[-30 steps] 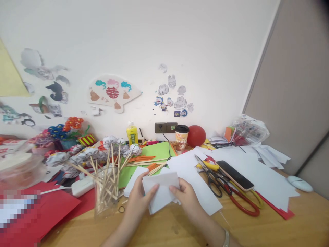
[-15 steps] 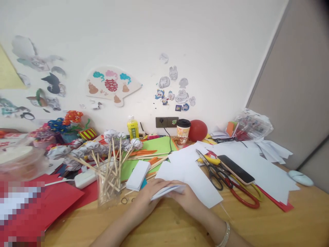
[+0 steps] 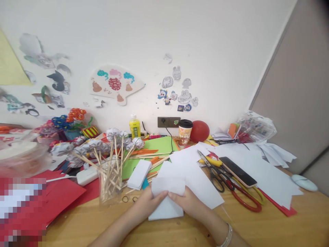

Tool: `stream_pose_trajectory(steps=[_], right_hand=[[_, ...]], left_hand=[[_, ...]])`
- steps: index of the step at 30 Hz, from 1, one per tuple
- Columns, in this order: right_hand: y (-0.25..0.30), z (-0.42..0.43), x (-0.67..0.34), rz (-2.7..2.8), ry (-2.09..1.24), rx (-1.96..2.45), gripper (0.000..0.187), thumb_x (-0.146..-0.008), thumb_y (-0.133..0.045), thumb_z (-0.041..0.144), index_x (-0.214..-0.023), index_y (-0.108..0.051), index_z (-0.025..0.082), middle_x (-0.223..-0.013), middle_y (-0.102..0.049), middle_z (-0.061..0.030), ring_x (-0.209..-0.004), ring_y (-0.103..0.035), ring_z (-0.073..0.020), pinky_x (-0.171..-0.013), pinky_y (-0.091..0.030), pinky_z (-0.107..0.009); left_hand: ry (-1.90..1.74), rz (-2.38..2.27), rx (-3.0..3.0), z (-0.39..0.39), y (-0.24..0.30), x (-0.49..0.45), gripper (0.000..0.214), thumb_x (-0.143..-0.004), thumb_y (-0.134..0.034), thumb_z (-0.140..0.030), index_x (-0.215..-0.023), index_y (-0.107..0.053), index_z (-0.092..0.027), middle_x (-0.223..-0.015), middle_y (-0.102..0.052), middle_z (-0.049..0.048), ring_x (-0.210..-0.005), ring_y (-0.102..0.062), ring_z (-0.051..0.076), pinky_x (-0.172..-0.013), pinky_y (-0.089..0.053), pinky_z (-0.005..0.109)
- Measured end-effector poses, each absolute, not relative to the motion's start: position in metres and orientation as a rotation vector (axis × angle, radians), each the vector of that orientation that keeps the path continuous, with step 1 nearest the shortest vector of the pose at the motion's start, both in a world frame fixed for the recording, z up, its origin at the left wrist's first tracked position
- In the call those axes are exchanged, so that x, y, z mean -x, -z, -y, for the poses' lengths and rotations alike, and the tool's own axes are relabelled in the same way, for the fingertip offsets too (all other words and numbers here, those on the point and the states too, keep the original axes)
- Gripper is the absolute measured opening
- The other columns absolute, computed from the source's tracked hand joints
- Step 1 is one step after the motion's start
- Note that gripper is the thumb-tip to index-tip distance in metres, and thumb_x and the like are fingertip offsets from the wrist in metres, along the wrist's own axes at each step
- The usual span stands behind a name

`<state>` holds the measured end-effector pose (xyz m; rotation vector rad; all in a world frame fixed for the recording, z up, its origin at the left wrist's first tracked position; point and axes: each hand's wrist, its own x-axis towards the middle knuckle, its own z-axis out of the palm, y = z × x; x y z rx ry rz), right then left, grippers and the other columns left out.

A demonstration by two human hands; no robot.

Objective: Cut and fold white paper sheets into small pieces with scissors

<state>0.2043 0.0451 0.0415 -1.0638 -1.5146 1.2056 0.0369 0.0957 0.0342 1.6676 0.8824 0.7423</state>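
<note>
Both hands meet over a folded white paper (image 3: 167,195) at the front middle of the wooden table (image 3: 269,230). My left hand (image 3: 148,204) pinches the paper's left side, thumb on top. From the right, my right hand (image 3: 189,202) grips the same sheet; a silver bangle shows on its wrist. The paper's upper part stands up between the thumbs, and its lower part lies against the table. A clear cup of wooden sticks (image 3: 111,180) stands just left of my left hand, and a small stack of white paper (image 3: 139,174) lies behind it.
Scissors with dark and red handles (image 3: 226,181) and a phone (image 3: 238,167) lie on white sheets (image 3: 257,171) to the right. Red paper (image 3: 61,195) covers the left. A paper coffee cup (image 3: 185,132), yellow bottle (image 3: 135,126) and red ball (image 3: 199,131) stand by the wall.
The paper was held up facing me, was pressed flat onto the table half a second ago, and now its upper part is raised again between both hands.
</note>
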Motion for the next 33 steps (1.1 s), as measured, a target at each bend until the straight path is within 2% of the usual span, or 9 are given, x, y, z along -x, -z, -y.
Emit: stream_pose_trajectory(steps=[4, 7, 9, 11, 13, 17, 21, 25, 33], right_hand=[[-0.046, -0.044, -0.205, 1.608, -1.089, 1.071, 0.032, -0.084, -0.045, 0.037, -0.106, -0.059, 0.018, -0.096, -0.067, -0.0061, -0.085, -0.061, -0.0206, -0.075, -0.049, -0.035], [-0.051, -0.044, -0.208, 1.705, -0.709, 1.06, 0.029, -0.085, -0.042, 0.035, -0.098, -0.062, 0.02, -0.087, -0.067, -0.0057, -0.078, -0.059, -0.0198, -0.074, -0.046, -0.035], [-0.052, -0.044, -0.21, 1.809, -0.315, 1.065, 0.027, -0.083, -0.046, 0.032, -0.102, -0.06, 0.019, -0.09, -0.065, -0.0089, -0.081, -0.055, -0.022, -0.073, -0.044, -0.037], [-0.05, -0.043, -0.212, 1.977, 0.031, 1.051, 0.032, -0.081, -0.047, 0.026, -0.11, -0.055, 0.016, -0.094, -0.063, -0.0124, -0.083, -0.052, -0.0241, -0.071, -0.044, -0.039], [-0.046, -0.044, -0.213, 2.156, 0.205, 1.008, 0.037, -0.081, -0.047, 0.021, -0.117, -0.05, 0.016, -0.101, -0.06, -0.0137, -0.088, -0.05, -0.025, -0.074, -0.043, -0.041], [-0.041, -0.049, -0.212, 1.942, 0.054, 1.13, 0.036, -0.081, -0.047, 0.022, -0.116, -0.05, 0.026, -0.12, -0.048, -0.0093, -0.109, -0.04, -0.0262, -0.091, -0.034, -0.048], [-0.044, -0.055, -0.21, 1.262, -0.547, 1.207, 0.034, -0.083, -0.039, 0.029, -0.116, -0.047, 0.024, -0.121, -0.048, -0.0084, -0.105, -0.048, -0.0225, -0.088, -0.04, -0.042], [-0.048, -0.054, -0.207, 1.24, -1.029, 1.09, 0.036, -0.081, -0.046, 0.038, -0.111, -0.051, 0.018, -0.108, -0.06, -0.0093, -0.095, -0.057, -0.0231, -0.077, -0.048, -0.036], [-0.021, -0.064, -0.207, 1.317, -0.977, 1.104, 0.022, -0.076, -0.052, 0.024, -0.097, -0.053, 0.018, -0.095, -0.064, -0.0052, -0.091, -0.058, -0.0228, -0.08, -0.045, -0.037]], left_hand=[[-0.698, -0.825, -1.465, -0.094, -0.04, -0.038, 0.046, -0.068, -0.056, -0.051, -0.097, -0.057, -0.014, -0.09, -0.068, 0.0103, -0.08, -0.062, 0.024, -0.072, -0.048, 0.034], [-0.682, -0.772, -1.305, -0.093, -0.049, -0.04, 0.069, -0.071, -0.028, -0.069, -0.107, -0.05, -0.014, -0.077, -0.067, 0.0098, -0.063, -0.063, 0.022, -0.059, -0.05, 0.037], [-0.653, -0.719, -1.178, -0.091, -0.056, -0.042, 0.08, -0.07, -0.01, -0.072, -0.107, -0.05, -0.013, -0.079, -0.067, 0.0112, -0.068, -0.064, 0.024, -0.061, -0.05, 0.039], [-0.617, -0.639, -1.012, -0.088, -0.062, -0.041, 0.075, -0.074, -0.014, -0.068, -0.105, -0.053, -0.012, -0.083, -0.067, 0.0119, -0.078, -0.064, 0.024, -0.071, -0.048, 0.039], [-0.63, -0.605, -0.901, -0.085, -0.065, -0.039, 0.055, -0.078, -0.037, -0.056, -0.105, -0.056, -0.012, -0.083, -0.068, 0.01, -0.08, -0.063, 0.021, -0.075, -0.046, 0.034], [-0.715, -0.666, -0.949, -0.086, -0.063, -0.032, 0.042, -0.072, -0.061, -0.031, -0.11, -0.054, -0.015, -0.081, -0.069, 0.0062, -0.072, -0.063, 0.018, -0.064, -0.046, 0.026], [-0.767, -0.713, -1.172, -0.093, -0.057, -0.029, 0.047, -0.077, -0.054, -0.038, -0.12, -0.046, -0.019, -0.094, -0.068, 0.0051, -0.079, -0.061, 0.019, -0.067, -0.045, 0.027], [-0.788, -0.767, -1.348, -0.097, -0.051, -0.029, 0.045, -0.077, -0.053, -0.039, -0.116, -0.049, -0.017, -0.099, -0.066, 0.006, -0.085, -0.059, 0.022, -0.072, -0.045, 0.03], [-0.902, -0.868, -1.574, -0.112, -0.031, -0.034, 0.039, -0.066, -0.063, -0.025, -0.102, -0.053, -0.013, -0.11, -0.06, 0.011, -0.105, -0.051, 0.026, -0.091, -0.037, 0.037]])
